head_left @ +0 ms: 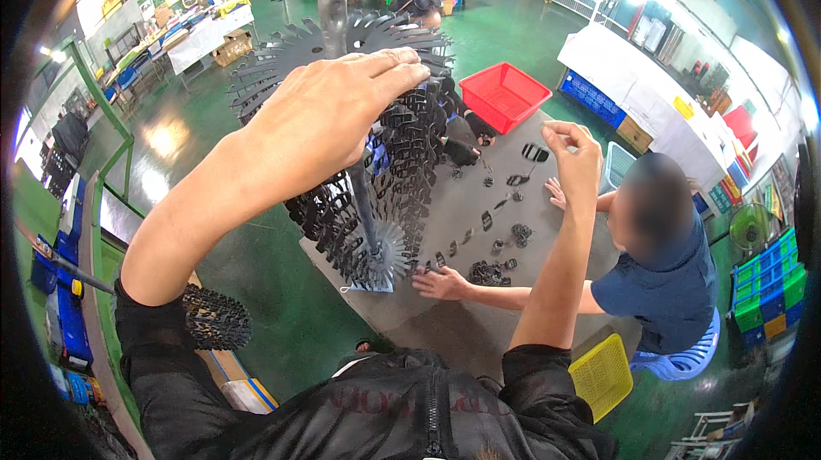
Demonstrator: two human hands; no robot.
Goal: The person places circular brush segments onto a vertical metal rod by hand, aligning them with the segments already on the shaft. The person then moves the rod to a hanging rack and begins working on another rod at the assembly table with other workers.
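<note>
Both hands work: left hand rests open on the black rack, right hand pinches shut, contents unclear.

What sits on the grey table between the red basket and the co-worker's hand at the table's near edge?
In the head view, between the red basket and the co-worker's hand, the grey table holds scattered small black parts; none touch the basket.

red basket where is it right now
In the head view the red basket sits upper centre-right at the far edge of the grey table, beyond the right hand and right of the black parts rack.
</note>
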